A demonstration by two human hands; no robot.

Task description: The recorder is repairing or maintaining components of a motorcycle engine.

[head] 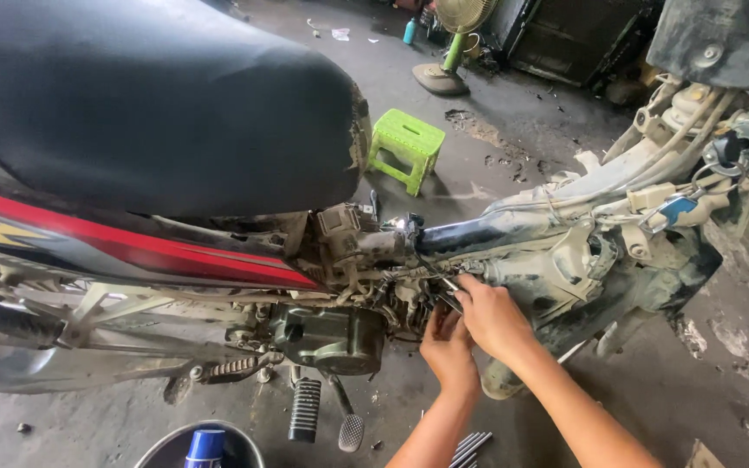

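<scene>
Both hands work at the engine (331,334) below the seat (149,95): the right hand (491,316) closes its fingers on a thin, rigid metal tool (446,290) at 10 o'clock, likely greasy, while the left hand (448,347) curls beneath, grip unclear.

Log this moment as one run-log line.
scene: motorcycle on workshop floor | right hand: holds thin metal tool at engine | left hand: just below, at engine | nearby: green stool
</scene>
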